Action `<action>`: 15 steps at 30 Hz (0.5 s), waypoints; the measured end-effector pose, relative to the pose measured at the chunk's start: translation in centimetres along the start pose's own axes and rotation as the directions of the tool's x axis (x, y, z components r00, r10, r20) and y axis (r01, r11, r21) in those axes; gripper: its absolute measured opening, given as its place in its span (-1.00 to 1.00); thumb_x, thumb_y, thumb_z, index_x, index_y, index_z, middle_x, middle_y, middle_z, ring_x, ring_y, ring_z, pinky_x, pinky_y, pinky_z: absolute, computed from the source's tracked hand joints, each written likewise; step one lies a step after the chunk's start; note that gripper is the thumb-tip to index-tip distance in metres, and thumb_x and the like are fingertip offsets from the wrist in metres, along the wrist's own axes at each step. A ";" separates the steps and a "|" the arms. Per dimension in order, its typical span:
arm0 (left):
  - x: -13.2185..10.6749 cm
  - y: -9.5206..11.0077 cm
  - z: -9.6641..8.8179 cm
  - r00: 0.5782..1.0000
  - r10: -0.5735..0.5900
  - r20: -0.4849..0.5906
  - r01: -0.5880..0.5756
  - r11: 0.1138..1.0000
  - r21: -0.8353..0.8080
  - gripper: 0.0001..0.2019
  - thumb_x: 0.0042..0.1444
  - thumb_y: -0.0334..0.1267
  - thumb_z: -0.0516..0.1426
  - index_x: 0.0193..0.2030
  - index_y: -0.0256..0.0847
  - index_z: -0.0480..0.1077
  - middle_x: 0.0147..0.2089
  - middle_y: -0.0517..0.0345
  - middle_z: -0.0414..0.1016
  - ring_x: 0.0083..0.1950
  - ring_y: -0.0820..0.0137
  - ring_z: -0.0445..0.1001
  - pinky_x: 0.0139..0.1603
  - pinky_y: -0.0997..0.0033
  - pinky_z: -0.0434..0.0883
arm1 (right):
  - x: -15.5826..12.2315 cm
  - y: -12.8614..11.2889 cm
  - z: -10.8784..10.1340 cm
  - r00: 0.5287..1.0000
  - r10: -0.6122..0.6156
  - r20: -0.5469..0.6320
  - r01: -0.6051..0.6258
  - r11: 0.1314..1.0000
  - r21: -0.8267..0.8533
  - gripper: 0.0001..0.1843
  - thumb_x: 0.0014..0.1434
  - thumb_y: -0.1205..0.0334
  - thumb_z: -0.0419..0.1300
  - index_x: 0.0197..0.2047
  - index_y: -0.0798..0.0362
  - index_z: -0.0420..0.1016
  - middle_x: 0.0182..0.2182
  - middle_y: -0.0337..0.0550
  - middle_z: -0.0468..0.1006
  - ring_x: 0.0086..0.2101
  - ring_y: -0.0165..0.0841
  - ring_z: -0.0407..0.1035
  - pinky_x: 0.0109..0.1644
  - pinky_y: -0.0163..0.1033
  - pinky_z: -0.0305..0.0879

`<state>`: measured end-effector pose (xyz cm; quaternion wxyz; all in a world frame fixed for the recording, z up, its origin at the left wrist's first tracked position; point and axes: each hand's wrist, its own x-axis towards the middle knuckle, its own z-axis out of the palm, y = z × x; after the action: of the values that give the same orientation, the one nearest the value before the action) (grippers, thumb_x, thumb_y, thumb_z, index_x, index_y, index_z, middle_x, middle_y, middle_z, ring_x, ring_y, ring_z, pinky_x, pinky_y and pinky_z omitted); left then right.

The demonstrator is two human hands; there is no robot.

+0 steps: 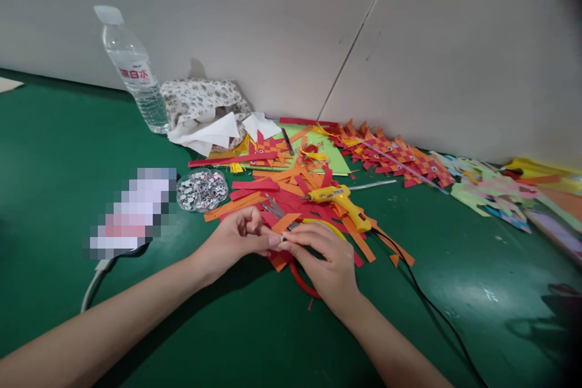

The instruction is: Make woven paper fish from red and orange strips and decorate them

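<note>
Black-and-white small piece [282, 239] pinched between meeting fingertips of left hand [243, 236] and right hand [325, 260], both grasping, near-left of yellow glue gun [339, 199], over paper strips [291, 188] on green desk [218, 327].

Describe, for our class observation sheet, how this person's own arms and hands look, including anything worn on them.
The left hand and right hand are ungloved. The left forearm and right forearm are bare as far as the picture shows, with no sleeve, watch, bracelet or cable visible on them. Rings cannot be ruled out: some fingers are partly hidden.
</note>
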<state>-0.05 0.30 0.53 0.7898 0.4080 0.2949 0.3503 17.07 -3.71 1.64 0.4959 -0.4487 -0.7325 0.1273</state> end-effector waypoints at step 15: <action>0.1 0.1 -0.1 1.000 0.000 -0.014 0.000 1.000 0.012 -0.59 -0.06 -0.38 0.30 -0.50 -0.21 0.05 -0.41 0.14 0.61 -0.34 0.44 0.58 -0.38 0.58 0.43 | -0.2 0.1 0.0 1.000 -0.002 0.000 0.002 1.000 0.002 -0.89 0.02 0.39 0.32 -0.34 0.02 0.58 -0.43 -0.18 0.59 -0.40 -0.37 0.46 -0.29 -0.23 0.39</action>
<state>-0.07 0.41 0.53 0.7854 0.4102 0.3025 0.3513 17.17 -3.76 1.46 0.4967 -0.4476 -0.7326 0.1277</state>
